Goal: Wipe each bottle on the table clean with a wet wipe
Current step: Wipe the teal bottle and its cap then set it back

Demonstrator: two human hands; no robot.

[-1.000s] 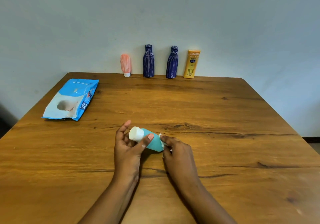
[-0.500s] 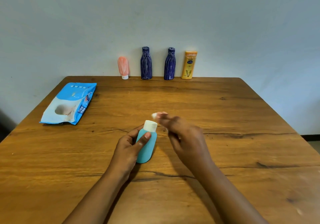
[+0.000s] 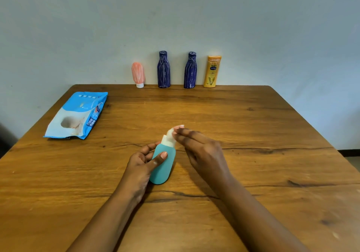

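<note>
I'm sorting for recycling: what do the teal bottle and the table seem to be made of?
The teal bottle: likely soft plastic or silicone, matte; its skin is even and glare-free, the cap white. The table: wood, smooth satin finish; grain lines, knots and dark cracks show.

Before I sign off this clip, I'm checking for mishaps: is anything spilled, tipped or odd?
Nothing looks spilled or tipped. White streaks cover the pink tube, the left blue bottle and the right blue bottle at the far edge of the table, odd but probably grime awaiting wiping.
</note>
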